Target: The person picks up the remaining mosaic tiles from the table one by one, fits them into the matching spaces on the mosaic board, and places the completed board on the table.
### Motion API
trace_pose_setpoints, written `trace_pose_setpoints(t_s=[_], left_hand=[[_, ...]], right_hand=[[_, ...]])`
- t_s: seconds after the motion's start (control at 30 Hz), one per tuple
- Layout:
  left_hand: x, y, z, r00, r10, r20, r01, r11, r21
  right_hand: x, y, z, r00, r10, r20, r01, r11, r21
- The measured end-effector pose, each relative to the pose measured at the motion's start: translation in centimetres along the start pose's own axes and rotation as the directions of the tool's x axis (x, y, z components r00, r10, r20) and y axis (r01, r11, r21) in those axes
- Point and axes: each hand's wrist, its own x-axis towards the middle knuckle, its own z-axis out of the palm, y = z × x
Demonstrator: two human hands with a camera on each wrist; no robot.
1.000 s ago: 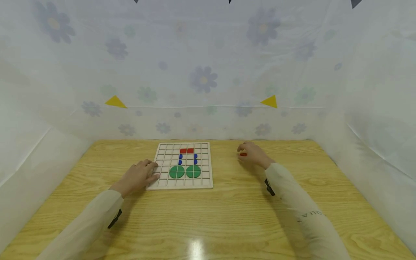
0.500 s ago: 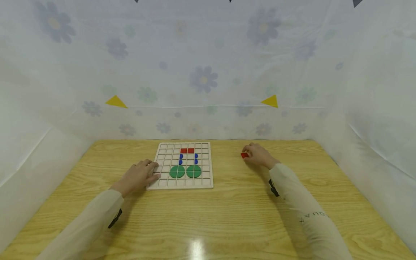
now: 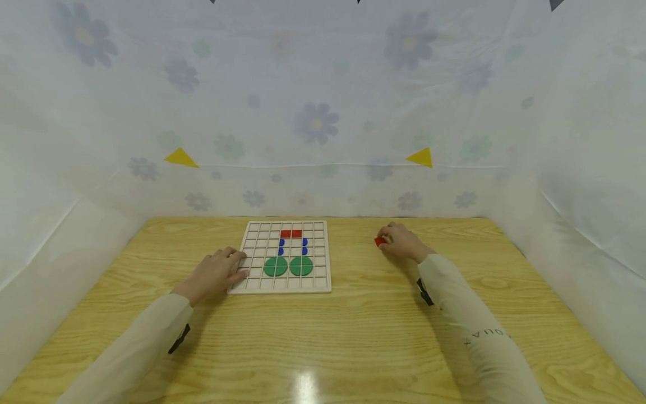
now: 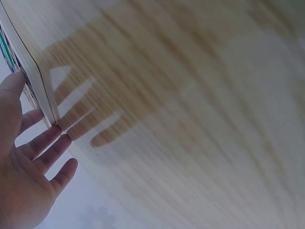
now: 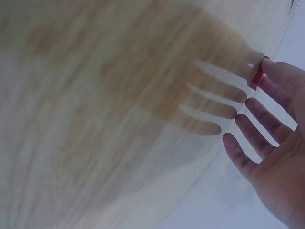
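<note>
A white square grid board (image 3: 321, 284) lies on the table, left of centre in the head view. My left hand (image 3: 214, 274) rests at its left edge with spread fingers, thumb and fingertips touching the board's side in the left wrist view. Two red squares (image 3: 291, 234) form a bar on the grid. Below it sit several small blue half-rounds (image 3: 281, 247) and two green discs (image 3: 301, 266). Off to the right, my right hand (image 3: 401, 242) pinches a small red tile (image 5: 258, 76) between thumb and forefinger, close to the tabletop; its other fingers are spread.
The wooden table (image 3: 323, 342) extends around the board and in front of both hands. A pale flowered sheet (image 3: 323, 140) rises behind the table's far edge, with white sheets at the sides. Two yellow triangles (image 3: 181, 158) show on the back sheet.
My right hand has shifted slightly right with the red tile, whose flat face has turned more into view. Over the last half second it barely moves. The left hand and board stay put.
</note>
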Motion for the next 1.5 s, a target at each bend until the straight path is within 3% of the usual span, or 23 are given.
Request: trace_pose_setpoints(t_s=[0.77,1.0,1.5], left_hand=[[0.1,0.0,0.0,1.0,0.005,-0.005,-0.005,1.0,0.022],[0.1,0.1,-0.1,1.0,-0.008,0.001,0.008,1.0,0.026],[0.1,0.0,0.0,1.0,-0.018,0.01,0.018,1.0,0.011]], right_hand=[[0.1,0.4,0.2,1.0,0.026,0.0,-0.026,0.999,0.018],[0.2,0.2,0.0,1.0,-0.004,-0.012,0.004,1.0,0.002],[1.4,-2.1,-0.3,1.0,-0.027,-0.004,0.027,0.999,-0.04]])
